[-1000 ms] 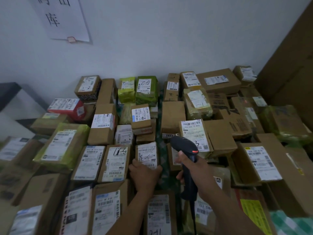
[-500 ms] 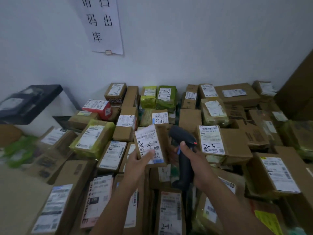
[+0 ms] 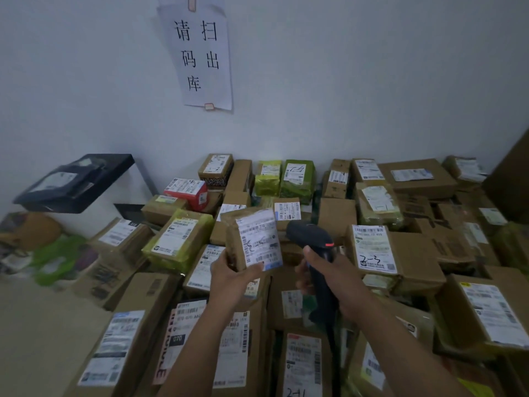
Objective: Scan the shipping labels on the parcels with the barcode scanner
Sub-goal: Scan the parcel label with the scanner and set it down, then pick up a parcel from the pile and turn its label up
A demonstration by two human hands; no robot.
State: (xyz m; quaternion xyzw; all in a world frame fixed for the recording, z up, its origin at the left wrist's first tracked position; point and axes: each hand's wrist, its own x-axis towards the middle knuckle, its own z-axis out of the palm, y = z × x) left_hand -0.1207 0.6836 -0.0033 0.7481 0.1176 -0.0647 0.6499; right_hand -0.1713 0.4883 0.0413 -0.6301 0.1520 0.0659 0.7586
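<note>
My left hand point(image 3: 232, 272) grips a small brown parcel point(image 3: 252, 239) by its lower end and holds it upright above the pile, its white shipping label with handwritten marks facing me. My right hand point(image 3: 329, 270) grips the handle of a black barcode scanner point(image 3: 313, 234), whose head sits just right of the lifted parcel and points away from me. The scanner's cable runs down below my wrist.
Several cardboard and green-wrapped parcels point(image 3: 380, 247) with white labels cover the surface to the wall. A black-topped white unit point(image 3: 77, 181) stands at left, with green bags point(image 3: 57, 259) beside it. A paper sign point(image 3: 200, 53) hangs on the wall. Tall brown cardboard point(image 3: 512, 179) rises at right.
My left hand has picked the small parcel out of the pile and raised it upright. The scanner stayed in my right hand beside it. The view has tilted up and turned left.
</note>
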